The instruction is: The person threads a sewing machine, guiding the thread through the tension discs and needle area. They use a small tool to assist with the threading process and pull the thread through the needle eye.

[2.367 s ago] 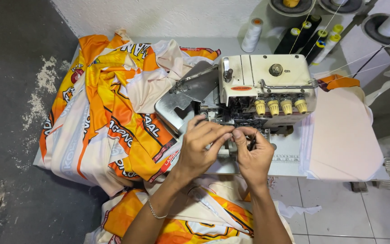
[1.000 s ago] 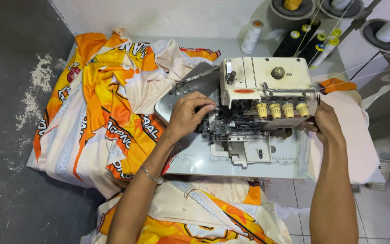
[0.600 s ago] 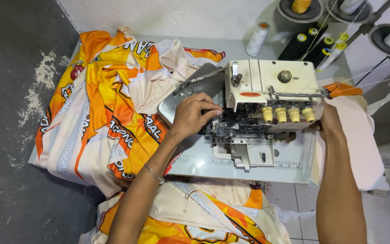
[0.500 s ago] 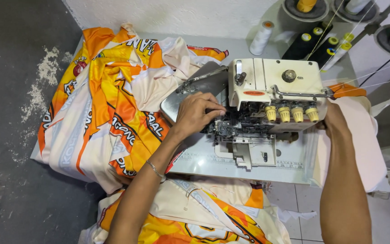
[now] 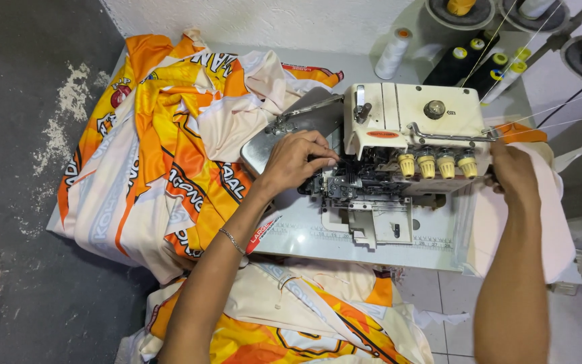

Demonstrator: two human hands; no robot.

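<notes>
Left hand (image 5: 296,158) curls its fingertips into the needle area of the cream overlock machine (image 5: 405,145) on the table, right hand (image 5: 514,170) grips its side — heavy, rigid, best steadied by the body.

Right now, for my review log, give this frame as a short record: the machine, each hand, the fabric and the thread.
machine: cream overlock sewing machine on a pale grey table
left hand: left hand at the needle area, fingers curled; what it pinches cannot be told
right hand: right hand against the machine's right end
fabric: orange, yellow and cream printed fabric pile left of the machine, more on the lap
thread: black cones and a white cone behind the machine
</notes>
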